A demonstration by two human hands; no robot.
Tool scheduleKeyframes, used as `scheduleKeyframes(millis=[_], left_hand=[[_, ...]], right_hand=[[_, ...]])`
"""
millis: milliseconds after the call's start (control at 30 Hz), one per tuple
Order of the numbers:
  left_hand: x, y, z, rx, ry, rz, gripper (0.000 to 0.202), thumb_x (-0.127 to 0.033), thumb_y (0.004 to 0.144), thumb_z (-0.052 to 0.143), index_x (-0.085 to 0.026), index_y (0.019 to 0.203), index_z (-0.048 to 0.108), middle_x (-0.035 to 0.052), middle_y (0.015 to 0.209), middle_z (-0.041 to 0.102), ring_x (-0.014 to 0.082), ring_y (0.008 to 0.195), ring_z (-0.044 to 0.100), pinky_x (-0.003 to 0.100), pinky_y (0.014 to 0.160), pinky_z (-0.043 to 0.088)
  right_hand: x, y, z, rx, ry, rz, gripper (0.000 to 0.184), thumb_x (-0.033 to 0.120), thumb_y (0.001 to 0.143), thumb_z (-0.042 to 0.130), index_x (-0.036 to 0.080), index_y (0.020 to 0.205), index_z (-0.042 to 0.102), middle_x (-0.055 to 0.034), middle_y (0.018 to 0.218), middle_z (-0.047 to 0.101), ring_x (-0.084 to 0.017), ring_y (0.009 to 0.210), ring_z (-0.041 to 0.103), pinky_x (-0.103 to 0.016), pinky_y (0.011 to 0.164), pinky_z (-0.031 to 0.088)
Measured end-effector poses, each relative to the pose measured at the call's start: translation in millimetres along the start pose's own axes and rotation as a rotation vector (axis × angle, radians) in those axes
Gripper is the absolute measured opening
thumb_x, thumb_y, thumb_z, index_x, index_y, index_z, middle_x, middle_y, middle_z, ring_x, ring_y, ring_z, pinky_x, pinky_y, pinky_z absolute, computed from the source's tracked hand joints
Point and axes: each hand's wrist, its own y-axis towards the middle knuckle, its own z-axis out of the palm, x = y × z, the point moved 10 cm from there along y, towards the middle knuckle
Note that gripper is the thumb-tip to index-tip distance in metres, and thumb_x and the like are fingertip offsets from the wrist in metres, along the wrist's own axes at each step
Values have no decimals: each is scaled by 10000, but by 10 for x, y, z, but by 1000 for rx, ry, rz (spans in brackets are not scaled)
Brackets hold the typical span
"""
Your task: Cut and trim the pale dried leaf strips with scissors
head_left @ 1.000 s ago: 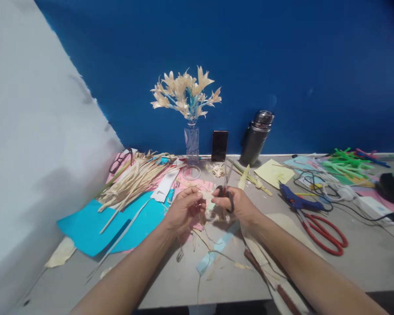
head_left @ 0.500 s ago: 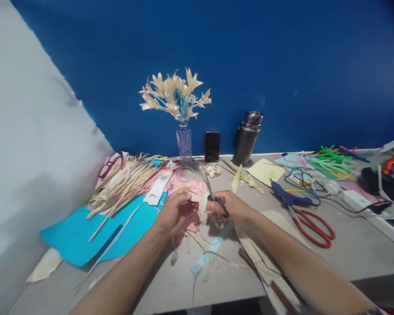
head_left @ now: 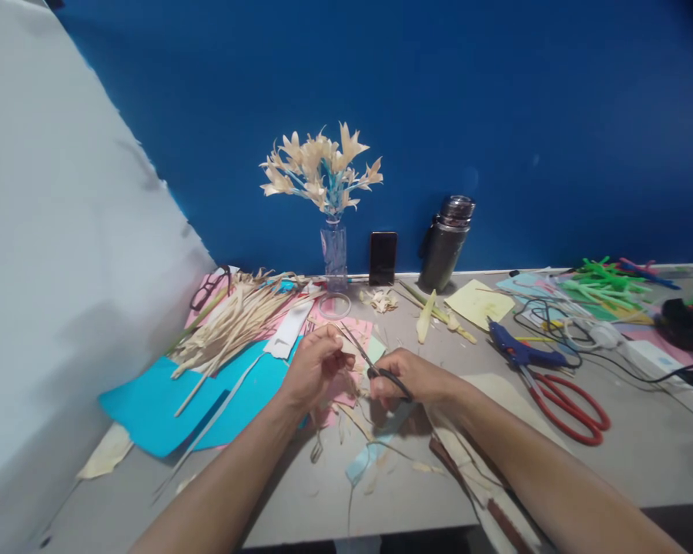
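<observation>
My right hand (head_left: 401, 375) is closed around the handles of a pair of black-handled scissors (head_left: 359, 346). Their slim blades point up and left, close to the fingertips of my left hand (head_left: 319, 362). Those fingers are pinched on a small pale piece of dried husk (head_left: 346, 346), which is partly hidden by them. Beneath both hands, pink paper sheets (head_left: 358, 329) and a light blue strip (head_left: 366, 460) lie among scattered husk scraps. A little pile of cut husk bits (head_left: 381, 300) sits just beyond the scissors.
Pale husk flowers (head_left: 323, 165) stand in a clear bottle (head_left: 335, 254), beside a phone (head_left: 383, 258) and a flask (head_left: 447, 242). Husk strips (head_left: 236, 319) cover blue sheets (head_left: 150, 415) on the left. Rightward lie a glue gun (head_left: 520, 350), red-handled scissors (head_left: 574, 408) and cables.
The scissor blades have swung left, towards the husk piece at my left fingertips. Both hands keep their grip, and the whole view has shifted slightly.
</observation>
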Motion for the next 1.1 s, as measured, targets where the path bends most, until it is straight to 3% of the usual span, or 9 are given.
scheduleKeyframes(millis=[200,500,733,967,1100], left_hand=[[-12,3,-25,-12,9,19,207,-207,665,718,-161,639,517,-44,579,512,111,528,570,245,555,466],[-12,19,11,59,28,1,188,-205,678,701,-163,647,520,-18,567,567,118,522,559,263,577,472],[-11,13,-4,30,29,-5,213,-198,658,710,-164,643,500,-41,582,528,117,520,572,257,564,467],[-42,22,-21,30,23,14,188,-208,654,719,-155,658,539,-28,589,551,119,527,581,248,554,464],[-9,10,8,34,34,-3,219,-237,658,754,-151,671,553,1,608,606,121,552,588,242,573,472]], right_hand=[[68,-13,47,53,-5,-52,400,509,822,649,128,703,669,-29,642,644,-122,585,557,-219,528,387],[17,-15,47,86,27,-22,331,449,795,669,120,770,693,-28,655,666,-127,597,590,-214,548,408],[-23,4,-12,32,-20,-15,267,369,794,663,135,669,684,-8,590,646,-109,534,540,-210,507,380],[-105,28,-46,14,7,31,395,472,759,726,126,582,654,0,523,595,-89,484,474,-212,473,323],[-104,52,-99,-106,129,25,356,456,719,769,122,644,674,-9,574,615,-86,498,467,-208,466,321]])
